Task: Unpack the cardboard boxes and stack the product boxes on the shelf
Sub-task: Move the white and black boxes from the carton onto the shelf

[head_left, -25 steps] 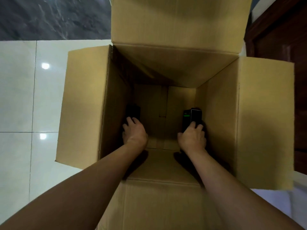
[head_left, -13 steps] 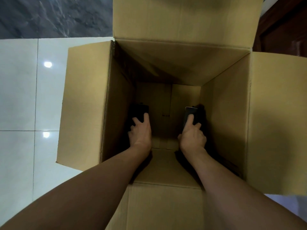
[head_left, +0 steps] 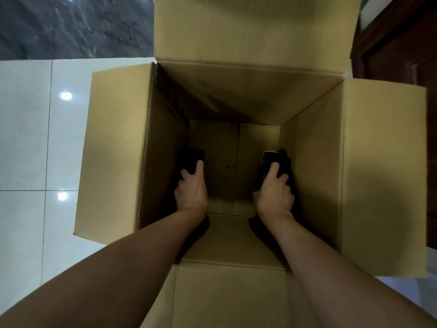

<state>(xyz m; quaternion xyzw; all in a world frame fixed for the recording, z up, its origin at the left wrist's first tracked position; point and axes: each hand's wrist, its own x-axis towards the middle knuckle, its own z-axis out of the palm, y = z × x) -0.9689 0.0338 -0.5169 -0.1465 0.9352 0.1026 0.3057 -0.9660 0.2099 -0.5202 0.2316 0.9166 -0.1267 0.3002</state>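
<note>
A big open cardboard box point(head_left: 314, 162) stands on the floor with all its flaps folded out. Both my arms reach down to its bottom. My left hand point(head_left: 192, 191) grips a dark product box point(head_left: 190, 158) against the left inner wall, index finger laid along its top. My right hand point(head_left: 274, 196) grips another dark product box point(head_left: 272, 159) by the right inner wall, index finger stretched over it. Shadow and my hands hide most of both product boxes.
White glossy floor tiles point(head_left: 28, 143) lie to the left, with dark marbled flooring point(head_left: 75, 27) beyond. Dark wooden furniture point(head_left: 397, 39) stands at the upper right behind the box's right flap point(head_left: 385, 176). The near flap point(head_left: 227, 297) lies between my forearms.
My fingers have slid forward and closed over the two dark product boxes. The view has moved a little nearer to the box.
</note>
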